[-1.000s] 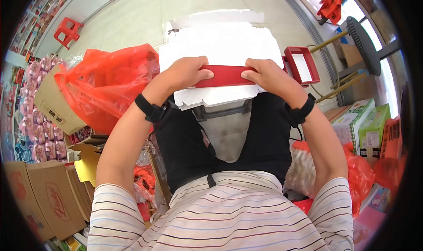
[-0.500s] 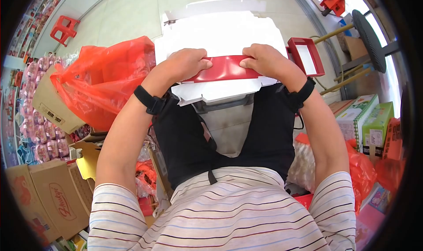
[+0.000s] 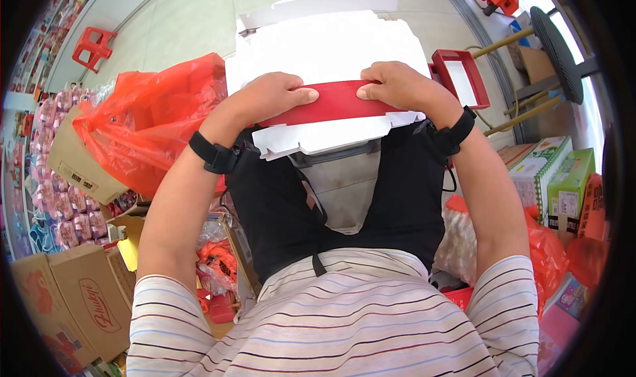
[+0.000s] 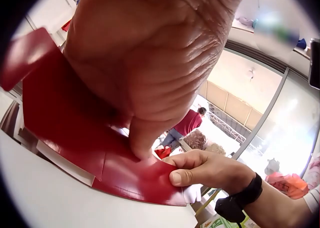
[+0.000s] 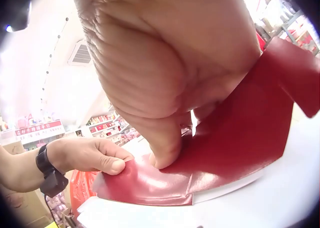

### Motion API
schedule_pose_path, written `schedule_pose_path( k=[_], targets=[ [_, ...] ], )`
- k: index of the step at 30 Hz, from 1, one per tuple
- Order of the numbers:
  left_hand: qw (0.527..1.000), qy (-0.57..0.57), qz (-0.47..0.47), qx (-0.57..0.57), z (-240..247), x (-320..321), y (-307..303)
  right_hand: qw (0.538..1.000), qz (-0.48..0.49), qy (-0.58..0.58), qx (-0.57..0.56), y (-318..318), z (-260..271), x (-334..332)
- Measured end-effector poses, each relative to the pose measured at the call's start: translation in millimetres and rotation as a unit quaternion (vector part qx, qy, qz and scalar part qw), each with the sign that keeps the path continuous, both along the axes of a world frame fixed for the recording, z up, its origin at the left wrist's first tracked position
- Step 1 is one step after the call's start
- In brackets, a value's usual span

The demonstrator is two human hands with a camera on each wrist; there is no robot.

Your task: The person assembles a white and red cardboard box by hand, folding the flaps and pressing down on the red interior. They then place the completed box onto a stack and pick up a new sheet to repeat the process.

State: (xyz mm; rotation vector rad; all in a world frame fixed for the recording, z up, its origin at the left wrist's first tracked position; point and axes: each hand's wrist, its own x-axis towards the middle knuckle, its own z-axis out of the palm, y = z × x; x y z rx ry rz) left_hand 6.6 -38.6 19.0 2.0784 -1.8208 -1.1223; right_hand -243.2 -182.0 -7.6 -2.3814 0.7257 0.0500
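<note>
A red glossy cardboard piece (image 3: 338, 105) with creased flaps lies across a stack of white flat card sheets (image 3: 331, 42) in front of the lap. My left hand (image 3: 270, 97) pinches its left part, thumb on the near face. At its right part, my right hand (image 3: 409, 89) pinches it the same way. The left wrist view shows the red card (image 4: 60, 112) folded along creases, with the right thumb (image 4: 182, 178) pressed on one panel. From the right wrist, the left hand (image 5: 87, 155) grips the far end of the red card (image 5: 235, 128). Most fingers are hidden behind it.
An assembled red box tray (image 3: 462, 79) with a white inside stands right of the stack. Left of it bulges a red plastic bag (image 3: 159, 115). Cartons (image 3: 86, 297) crowd the lower left, and a green box (image 3: 571, 185) stands at right beside a round-seated stool (image 3: 555, 55).
Both hands keep their pinch on the red card. The card, stack and hands sit slightly higher in the head view than a second ago. The shine on the card came and went.
</note>
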Motion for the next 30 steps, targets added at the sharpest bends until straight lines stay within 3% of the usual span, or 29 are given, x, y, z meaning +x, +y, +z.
schedule_pose_path(
  k=[2, 8, 14, 30],
  targets=[
    [0.997, 0.068, 0.03, 0.033, 3.3, 2.2, 3.1, 0.998, -0.006, 0.024, 0.055, -1.8, 8.9, -0.3],
    [0.996, 0.011, 0.034, 0.077, 28.3, -14.4, 5.0, 0.992, -0.021, 0.047, 0.115, 0.4, 22.5, -0.7],
    [0.994, 0.093, 0.04, 0.043, 1.3, -4.4, 11.4, 0.987, -0.027, 0.045, 0.154, 2.3, 24.5, -4.2],
    [0.996, -0.072, -0.053, -0.018, -6.3, -9.3, 4.8, 0.996, 0.023, 0.073, 0.041, 2.1, 27.4, 0.8]
  ],
)
